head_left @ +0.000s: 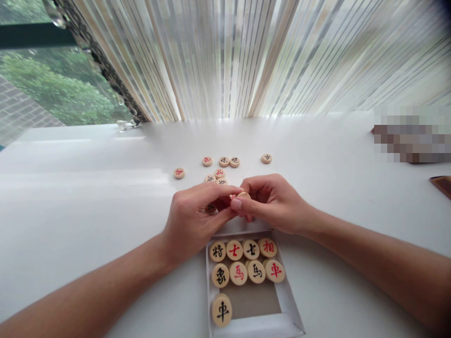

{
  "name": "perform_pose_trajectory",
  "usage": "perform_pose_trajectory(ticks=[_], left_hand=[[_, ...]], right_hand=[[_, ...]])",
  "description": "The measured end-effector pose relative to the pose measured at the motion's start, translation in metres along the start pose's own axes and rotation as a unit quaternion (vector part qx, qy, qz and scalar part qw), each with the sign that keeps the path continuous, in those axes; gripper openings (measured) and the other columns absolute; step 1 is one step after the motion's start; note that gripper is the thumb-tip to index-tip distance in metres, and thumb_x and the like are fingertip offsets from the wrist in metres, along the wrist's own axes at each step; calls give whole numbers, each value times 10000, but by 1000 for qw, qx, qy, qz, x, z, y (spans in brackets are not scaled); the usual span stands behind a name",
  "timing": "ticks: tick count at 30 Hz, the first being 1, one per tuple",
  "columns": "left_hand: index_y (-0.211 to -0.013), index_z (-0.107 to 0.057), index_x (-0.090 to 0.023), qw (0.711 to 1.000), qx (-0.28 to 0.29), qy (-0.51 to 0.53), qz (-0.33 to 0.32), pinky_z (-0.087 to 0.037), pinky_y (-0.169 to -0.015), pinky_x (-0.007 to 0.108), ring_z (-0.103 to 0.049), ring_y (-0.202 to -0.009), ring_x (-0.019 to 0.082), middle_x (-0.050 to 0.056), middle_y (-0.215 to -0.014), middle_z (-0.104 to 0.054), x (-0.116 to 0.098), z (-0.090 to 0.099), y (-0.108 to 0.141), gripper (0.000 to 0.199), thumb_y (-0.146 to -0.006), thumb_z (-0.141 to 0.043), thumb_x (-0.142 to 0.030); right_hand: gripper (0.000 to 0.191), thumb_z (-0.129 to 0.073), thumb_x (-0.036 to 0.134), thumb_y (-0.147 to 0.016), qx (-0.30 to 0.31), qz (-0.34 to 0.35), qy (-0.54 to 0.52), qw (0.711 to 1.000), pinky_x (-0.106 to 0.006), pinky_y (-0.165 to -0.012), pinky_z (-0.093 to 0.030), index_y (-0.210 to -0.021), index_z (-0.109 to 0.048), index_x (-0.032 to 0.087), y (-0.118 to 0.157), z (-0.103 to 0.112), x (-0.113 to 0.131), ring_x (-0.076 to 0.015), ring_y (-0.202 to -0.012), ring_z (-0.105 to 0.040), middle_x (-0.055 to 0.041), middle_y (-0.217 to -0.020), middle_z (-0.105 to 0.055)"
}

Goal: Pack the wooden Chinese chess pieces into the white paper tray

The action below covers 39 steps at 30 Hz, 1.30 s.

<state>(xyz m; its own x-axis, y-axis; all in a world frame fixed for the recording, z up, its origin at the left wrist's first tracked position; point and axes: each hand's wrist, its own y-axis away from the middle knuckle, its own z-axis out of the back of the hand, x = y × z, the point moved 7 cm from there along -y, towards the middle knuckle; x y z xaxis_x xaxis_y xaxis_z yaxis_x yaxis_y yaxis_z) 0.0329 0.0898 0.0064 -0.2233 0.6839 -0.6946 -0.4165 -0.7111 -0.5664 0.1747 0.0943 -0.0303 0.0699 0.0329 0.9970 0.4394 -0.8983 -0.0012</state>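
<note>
My left hand (195, 206) and my right hand (273, 202) meet just beyond the far edge of a white cardboard box (210, 281). Between the right thumb and fingers is a round wooden Chinese chess piece (244, 195). The left fingertips close against it, and a bit of red marking shows there; fingers hide the rest. Inside the box sit rows of pieces, with a black-marked chess piece (221, 310) alone in the nearest row. Partly covered by my left hand, another black-marked piece (210, 208) lies on the table.
Several loose pieces lie on the white table (105, 225) past my hands, among them a red-marked one (179, 173) at left and a black-marked one (267, 158) at right. A striped curtain (225, 61) hangs behind. Brown objects (442, 185) rest at far right.
</note>
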Motion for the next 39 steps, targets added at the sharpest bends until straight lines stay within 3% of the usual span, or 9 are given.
perform_pose_trajectory(ticks=[9,15,21,28,39], left_hand=[[-1076,-798,-175,1000,-15,9,17,-571,-662,185,-701,-712,91,3,-848,-782,4,3,2,169,-914,-831,-206],[-1092,-802,-184,999,-18,21,20,-590,-664,202,-702,-711,110,16,-853,-776,5,5,3,221,-883,-865,-219],[-1113,-811,-195,998,-17,43,53,-617,-668,226,-714,-712,132,37,-861,-774,9,4,3,265,-865,-884,-253],[-1087,-821,-213,998,-13,34,52,-611,-652,222,-708,-733,129,45,-903,-785,7,3,1,182,-907,-839,-225],[-1067,-819,-245,998,-15,41,54,-612,-623,228,-685,-721,131,26,-886,-755,6,4,0,176,-894,-849,-231]], right_hand=[[339,-892,348,-838,17,11,-18,1000,-220,-558,-443,-724,-630,165,1,0,6,-111,-615,-566,10,-650,-636],[181,-806,241,-863,38,15,-28,999,-236,-592,-479,-775,-666,167,2,2,9,-127,-631,-614,-2,-664,-668],[102,-746,217,-882,20,35,-30,999,-241,-593,-519,-812,-696,160,1,2,9,-118,-608,-609,1,-692,-678],[257,-816,303,-891,-61,72,85,992,-232,-494,-393,-749,-654,164,5,4,8,-109,-555,-544,11,-644,-624],[203,-675,315,-968,-66,127,174,974,-239,-491,-382,-828,-676,169,10,5,18,-118,-570,-541,7,-651,-627]])
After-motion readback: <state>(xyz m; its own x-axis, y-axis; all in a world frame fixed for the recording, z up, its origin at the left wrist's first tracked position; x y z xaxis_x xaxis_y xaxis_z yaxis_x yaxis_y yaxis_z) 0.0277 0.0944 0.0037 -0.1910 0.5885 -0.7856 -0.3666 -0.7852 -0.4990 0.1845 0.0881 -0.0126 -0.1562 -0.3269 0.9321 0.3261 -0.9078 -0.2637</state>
